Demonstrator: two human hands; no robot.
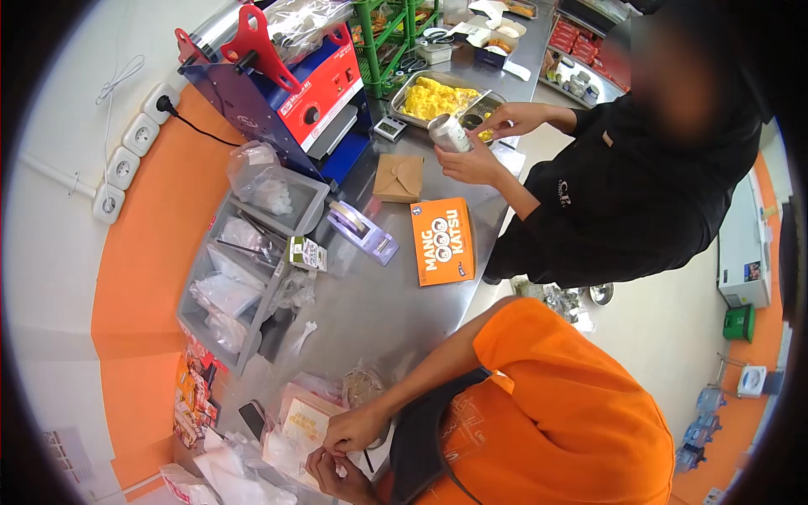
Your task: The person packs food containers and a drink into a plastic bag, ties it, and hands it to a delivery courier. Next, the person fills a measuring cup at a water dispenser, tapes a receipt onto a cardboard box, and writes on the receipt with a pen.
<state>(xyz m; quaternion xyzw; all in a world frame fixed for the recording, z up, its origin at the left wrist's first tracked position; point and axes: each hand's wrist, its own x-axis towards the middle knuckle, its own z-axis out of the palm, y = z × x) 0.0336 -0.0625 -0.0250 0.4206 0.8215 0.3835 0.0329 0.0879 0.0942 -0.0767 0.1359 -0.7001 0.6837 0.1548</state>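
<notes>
At the bottom, my right hand (355, 429) and my left hand (338, 480) meet with fingers bent and pinched together. What they hold is too small to make out. Just beside them lie a printed paper item (305, 423) and some clear plastic. A round, plastic-wrapped item (362, 385) is behind my right hand. To the left of the paper rests a dark phone (252, 417). White plastic bags (240, 473) lie in the bottom left corner.
A co-worker (623, 185) in black holds a can (449, 133) near a tray of yellow food (433, 97). An orange box (443, 241), brown box (398, 178), tape dispenser (362, 231), grey bins (195, 268) and red-blue machine (324, 97) stand on the steel counter.
</notes>
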